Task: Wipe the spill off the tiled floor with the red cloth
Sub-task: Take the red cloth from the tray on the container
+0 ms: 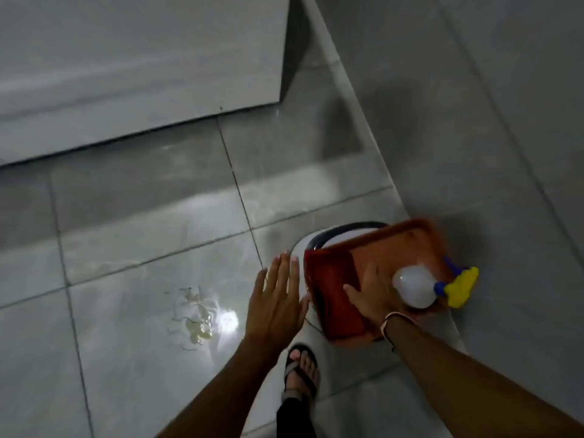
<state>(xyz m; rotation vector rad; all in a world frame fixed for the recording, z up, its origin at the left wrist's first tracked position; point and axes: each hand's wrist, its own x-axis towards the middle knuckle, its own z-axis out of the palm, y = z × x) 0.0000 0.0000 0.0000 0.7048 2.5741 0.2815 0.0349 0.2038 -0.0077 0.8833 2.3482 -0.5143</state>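
Note:
A yellowish wet spill [196,317] lies on the grey tiled floor [132,216], left of my hands. The folded red cloth [335,289] sits in the left part of an orange tray [407,241]. My right hand [369,295] rests flat on the cloth's right edge with its fingers spread, not closed on it. Just left of the tray, my left hand [278,295] hovers open and flat, holding nothing.
A white spray bottle [414,286] with a blue and yellow trigger [459,286] lies in the tray. The tray rests on a white round-topped object [303,248] by the tiled wall [474,105]. A white cabinet [126,58] stands behind. My sandalled foot [300,371] is below.

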